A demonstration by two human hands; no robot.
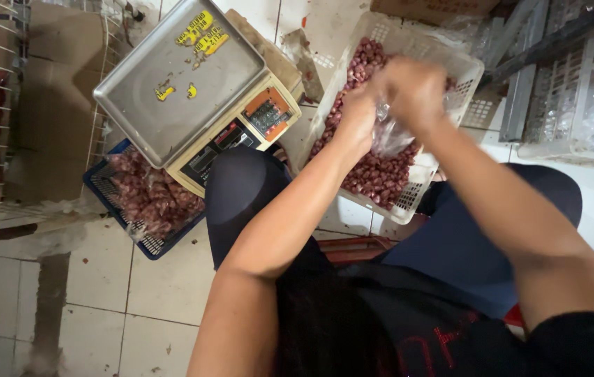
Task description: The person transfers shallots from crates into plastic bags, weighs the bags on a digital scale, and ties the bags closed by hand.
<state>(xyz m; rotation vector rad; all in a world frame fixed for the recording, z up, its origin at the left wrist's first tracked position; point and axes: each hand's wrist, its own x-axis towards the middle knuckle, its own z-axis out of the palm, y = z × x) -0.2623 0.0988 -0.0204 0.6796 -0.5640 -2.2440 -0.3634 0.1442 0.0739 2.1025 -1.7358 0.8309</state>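
Both hands grip one small clear plastic bag [389, 136] above the white perforated plastic crate [466, 70] of small reddish-purple shallots [374, 174]. Left hand [357, 115] pinches the bag's left side; right hand [412, 87] closes on its top. Beside the crate sits a digital scale with a bare steel pan [171, 84]. Under the scale, a blue plastic basket [105, 188] holds bagged shallots.

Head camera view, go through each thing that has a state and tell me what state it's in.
Clear plastic bag: held in both hands over the white basket.
White basket: partly filled with small red shallots.
Blue basket: holds filled bags.
Scale: pan bare, display unreadable.
Left hand: gripping bag.
Right hand: gripping bag.
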